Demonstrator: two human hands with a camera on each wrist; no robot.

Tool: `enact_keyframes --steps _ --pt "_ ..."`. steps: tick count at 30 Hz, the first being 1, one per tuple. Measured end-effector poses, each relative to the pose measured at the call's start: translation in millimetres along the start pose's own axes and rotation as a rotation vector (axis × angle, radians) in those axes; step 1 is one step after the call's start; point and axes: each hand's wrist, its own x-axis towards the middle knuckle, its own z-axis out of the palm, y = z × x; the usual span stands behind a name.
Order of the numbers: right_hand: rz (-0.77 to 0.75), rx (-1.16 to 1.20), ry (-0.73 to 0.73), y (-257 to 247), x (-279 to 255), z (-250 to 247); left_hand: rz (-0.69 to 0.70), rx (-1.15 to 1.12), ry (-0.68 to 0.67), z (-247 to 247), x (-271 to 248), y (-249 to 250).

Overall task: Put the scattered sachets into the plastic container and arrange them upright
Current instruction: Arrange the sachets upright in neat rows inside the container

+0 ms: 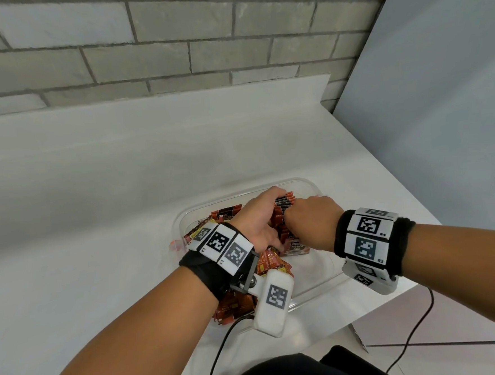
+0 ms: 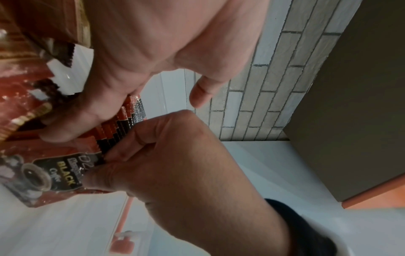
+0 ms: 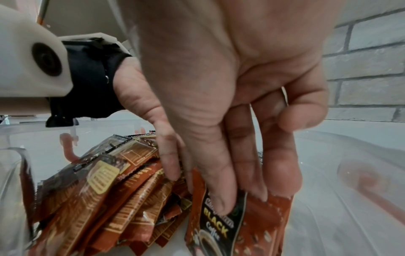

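Observation:
A clear plastic container (image 1: 316, 188) stands on the white counter and holds red-brown coffee sachets. Both hands are inside it, on either side of an upright stack of sachets (image 1: 284, 203). My left hand (image 1: 257, 219) curls its fingers round the stack's left side (image 2: 118, 124), with the thumb held free. My right hand (image 1: 313, 220) grips the stack from the right, its fingers (image 3: 219, 199) lying over the front "BLACK Coffee" sachet (image 3: 263, 216). Loose sachets (image 3: 109, 190) lean in a heap at the container's near left (image 1: 272, 261).
The container sits close to the counter's right front edge (image 1: 394, 291). A brick wall (image 1: 172, 46) runs behind and a grey panel (image 1: 440, 115) stands on the right. One red sachet (image 1: 174, 245) lies just outside the container's left wall. Black cables hang below the counter.

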Motion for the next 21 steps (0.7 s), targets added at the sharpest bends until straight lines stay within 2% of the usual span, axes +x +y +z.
enact_keyframes --steps 4,14,16,21 --pt "0.003 -0.014 0.0 0.8 -0.4 0.1 0.005 0.005 0.013 0.9 -2.4 1.2" --pt "0.051 0.034 0.119 15.3 -10.0 2.4 -0.012 -0.005 -0.027 -7.3 2.8 0.4" --pt "-0.017 0.055 0.065 12.7 -12.5 6.6 -0.019 0.019 -0.034 -8.2 2.6 0.9" --pt "-0.2 0.089 -0.263 7.0 -5.6 23.3 -0.034 0.049 -0.051 -10.3 4.2 1.0"
